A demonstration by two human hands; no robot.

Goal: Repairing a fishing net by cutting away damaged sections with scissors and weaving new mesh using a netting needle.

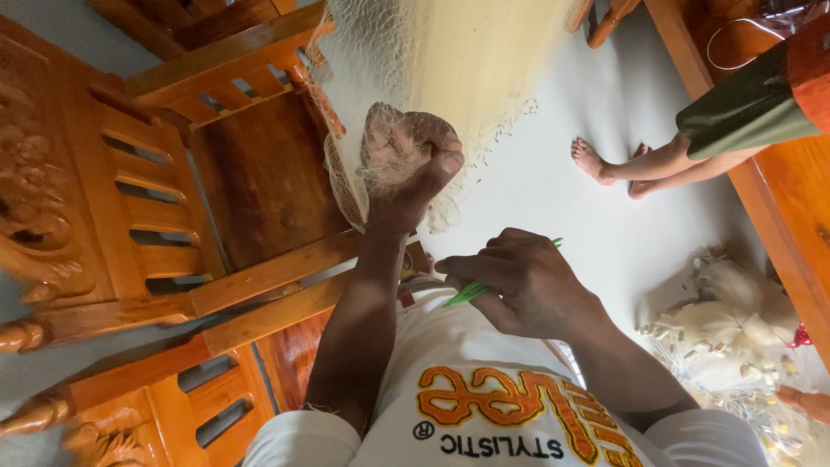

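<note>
**Net gripped high, needle held low**

From my remote seat, the biggest thing in view is the carved wooden chair point(233, 173), so I place everything else against it. The pale fishing net point(450, 60) hangs just beside the chair's right edge, draping against its frame. Well right of the chair, another person's bare feet point(618, 169) rest on the pale floor point(571, 130), and a heap of net with small floats point(735, 320) lies farther right and lower. My left hand point(406, 164) is a closed fist clamped on a bunch of mesh, close against the chair. My right hand point(519, 285), apart from it and below, pinches a green netting needle point(471, 292). I judge the mesh could snag on the chair's carved rail if pulled sideways, or the thin needle could slip from that light pinch.
</note>
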